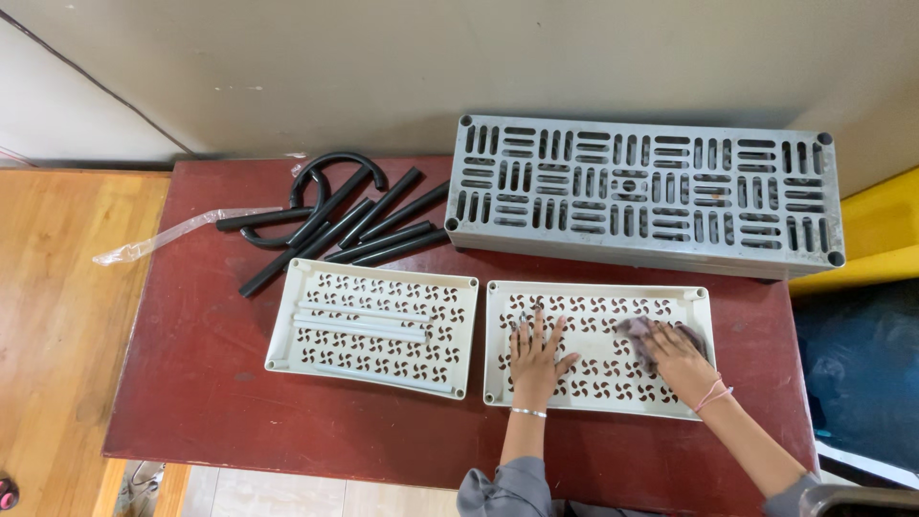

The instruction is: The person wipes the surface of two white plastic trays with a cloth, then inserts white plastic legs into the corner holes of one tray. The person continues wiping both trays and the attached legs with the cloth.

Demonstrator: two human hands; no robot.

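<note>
Far left on the dark red table (220, 383): clear plastic wrap (163, 237), then a pile of black tubes (335, 225), some curved, near the wall. Near of the tubes, a cream perforated tray (373, 327) with pale rods (359, 325) lying on it. Just right of it, a second cream perforated tray (598, 349). Left hand (534, 359) lies flat on this tray, fingers spread apart, gripping nothing, bangle at the wrist. Right hand (682, 359) presses a purple-grey cloth (643, 337) onto the tray's right part, fingers on top of the cloth, pink band at the wrist. Far right, a large grey slotted shelf panel (646, 196) along the wall. Yellow object (871, 230) at the right edge.
</note>
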